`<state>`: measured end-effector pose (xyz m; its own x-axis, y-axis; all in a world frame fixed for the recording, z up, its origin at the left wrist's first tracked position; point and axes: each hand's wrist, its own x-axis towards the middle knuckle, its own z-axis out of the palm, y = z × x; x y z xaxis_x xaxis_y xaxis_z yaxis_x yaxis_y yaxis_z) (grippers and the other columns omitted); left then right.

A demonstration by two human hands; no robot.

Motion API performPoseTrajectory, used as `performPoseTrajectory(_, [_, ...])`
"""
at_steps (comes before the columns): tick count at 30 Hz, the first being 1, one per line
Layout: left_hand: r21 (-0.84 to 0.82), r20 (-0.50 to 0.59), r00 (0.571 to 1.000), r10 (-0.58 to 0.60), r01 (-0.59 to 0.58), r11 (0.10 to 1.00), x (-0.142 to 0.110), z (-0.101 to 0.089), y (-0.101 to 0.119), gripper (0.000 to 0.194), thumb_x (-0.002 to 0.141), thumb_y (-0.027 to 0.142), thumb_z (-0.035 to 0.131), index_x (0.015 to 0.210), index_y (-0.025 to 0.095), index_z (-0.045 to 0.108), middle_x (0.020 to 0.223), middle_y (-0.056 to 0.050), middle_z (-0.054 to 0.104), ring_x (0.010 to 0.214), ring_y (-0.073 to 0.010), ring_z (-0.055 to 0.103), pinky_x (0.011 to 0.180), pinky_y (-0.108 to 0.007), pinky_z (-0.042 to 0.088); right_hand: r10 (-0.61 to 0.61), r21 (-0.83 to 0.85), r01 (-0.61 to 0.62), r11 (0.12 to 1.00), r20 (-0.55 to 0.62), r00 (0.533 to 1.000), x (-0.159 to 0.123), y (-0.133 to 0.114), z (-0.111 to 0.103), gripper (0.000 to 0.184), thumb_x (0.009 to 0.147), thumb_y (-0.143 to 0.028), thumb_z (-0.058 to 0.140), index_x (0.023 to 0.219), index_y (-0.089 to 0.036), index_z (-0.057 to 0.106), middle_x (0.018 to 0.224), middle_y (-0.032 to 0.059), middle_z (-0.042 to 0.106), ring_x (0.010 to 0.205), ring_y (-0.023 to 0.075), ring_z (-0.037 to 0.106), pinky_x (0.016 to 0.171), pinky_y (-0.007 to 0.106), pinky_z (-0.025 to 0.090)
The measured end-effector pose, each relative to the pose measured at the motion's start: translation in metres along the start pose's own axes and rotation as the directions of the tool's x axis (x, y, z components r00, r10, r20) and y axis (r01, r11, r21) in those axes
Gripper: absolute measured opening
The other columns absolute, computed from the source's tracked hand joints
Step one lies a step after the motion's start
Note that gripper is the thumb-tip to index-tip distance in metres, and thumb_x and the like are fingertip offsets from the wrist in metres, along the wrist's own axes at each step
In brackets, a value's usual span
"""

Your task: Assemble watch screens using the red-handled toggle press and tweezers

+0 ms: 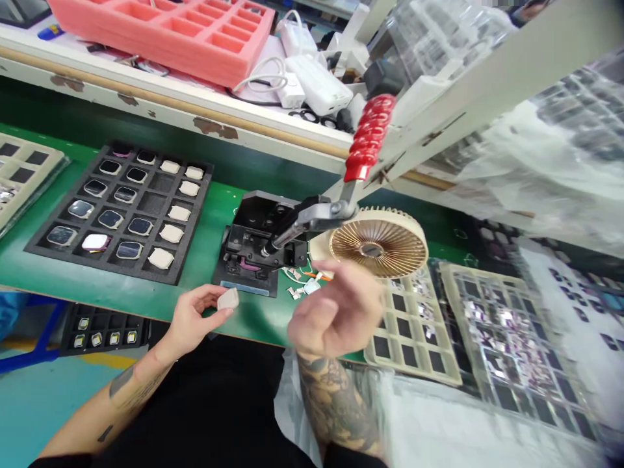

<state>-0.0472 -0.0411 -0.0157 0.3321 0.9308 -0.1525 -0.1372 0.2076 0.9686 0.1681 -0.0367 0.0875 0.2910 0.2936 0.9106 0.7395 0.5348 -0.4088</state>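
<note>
Piece: small pale piece (228, 299), rounded corners, held at a tilt above the near edge of the green surface (263, 316).
Left hand (195, 318): thumb and fingers pinching the piece by its edges.
Right hand (338, 309): well apart from the left, fingers curled, blurred; cannot tell if anything is in it.
Handling: probably light and stiff, perhaps smooth enough to slip; face could mark or chip.
Best hold: opposite edges, light pinch, fingertips off the broad face.
Just beyond: black hand press (258, 227), red grip (370, 136) on its raised lever.
Beside press: loose scraps (305, 284), round fan (377, 244).
Left side: dark foam tray (152, 203) bearing dark-faced and pale pieces in compartments.
Right side: cream divided tray (414, 325), partly behind the fan.
</note>
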Motion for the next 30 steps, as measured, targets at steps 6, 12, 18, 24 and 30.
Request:
performPoseTrajectory(6, [0.230, 0.036, 0.987, 0.158, -0.162, 0.960, 0.002, -0.014, 0.008, 0.027, 0.091, 0.032, 0.091, 0.116, 0.021, 0.084, 0.109, -0.009, 0.082, 0.095, -0.0219, 0.078, 0.087, -0.032, 0.065, 0.248, -0.214, -0.135, 0.967, 0.689, 0.681, -0.105, 0.021, -0.018, 0.052, 0.106, -0.009, 0.053, 0.156, -0.020, 0.061, 0.142, 0.0180, 0.072, 0.135, 0.0326, 0.068, 0.112, 0.055, 0.061])
performPoseTrajectory(12, [0.529, 0.181, 0.931, 0.317, -0.364, 0.767, 0.006, -0.018, 0.034, 0.028, 0.098, 0.028, 0.084, 0.126, 0.024, 0.079, 0.125, -0.010, 0.077, 0.102, -0.0225, 0.077, 0.091, -0.035, 0.064, 0.373, -0.382, -0.070, 0.922, 0.821, 0.432, -0.098, 0.046, 0.017, 0.056, 0.098, 0.000, 0.047, 0.147, -0.015, 0.068, 0.138, 0.0217, 0.071, 0.134, 0.0349, 0.064, 0.120, 0.058, 0.056])
performPoseTrajectory(18, [0.785, 0.272, 0.848, 0.455, -0.469, 0.405, 0.025, 0.002, 0.028, 0.034, 0.107, 0.027, 0.072, 0.141, 0.028, 0.075, 0.133, -0.011, 0.076, 0.088, -0.0204, 0.077, 0.083, -0.034, 0.062, 0.489, -0.284, -0.403, 0.870, 0.602, 0.631, -0.107, 0.020, -0.022, 0.051, 0.111, -0.014, 0.044, 0.160, -0.024, 0.058, 0.147, 0.0160, 0.065, 0.141, 0.0271, 0.063, 0.121, 0.048, 0.058])
performPoseTrajectory(24, [0.808, 0.230, 0.950, 0.213, -0.309, 0.502, 0.072, 0.043, 0.019, 0.025, 0.106, 0.019, 0.063, 0.112, 0.026, 0.087, 0.101, -0.013, 0.076, 0.071, -0.0220, 0.072, 0.073, -0.032, 0.055, 0.520, -0.340, -0.397, 0.852, 0.477, 0.708, -0.114, 0.008, -0.066, 0.054, 0.112, -0.017, 0.050, 0.164, -0.029, 0.055, 0.151, 0.0144, 0.067, 0.141, 0.0287, 0.066, 0.117, 0.054, 0.061])
performPoseTrajectory(30, [0.669, 0.234, 0.945, 0.231, -0.328, 0.667, 0.058, 0.043, 0.043, 0.023, 0.096, 0.029, 0.082, 0.118, 0.027, 0.084, 0.119, -0.013, 0.078, 0.083, -0.0241, 0.078, 0.078, -0.032, 0.061, 0.342, -0.310, -0.214, 0.926, 0.454, 0.823, -0.105, 0.015, -0.062, 0.064, 0.106, -0.013, 0.061, 0.167, -0.030, 0.054, 0.142, 0.0161, 0.072, 0.130, 0.0344, 0.072, 0.103, 0.058, 0.066])
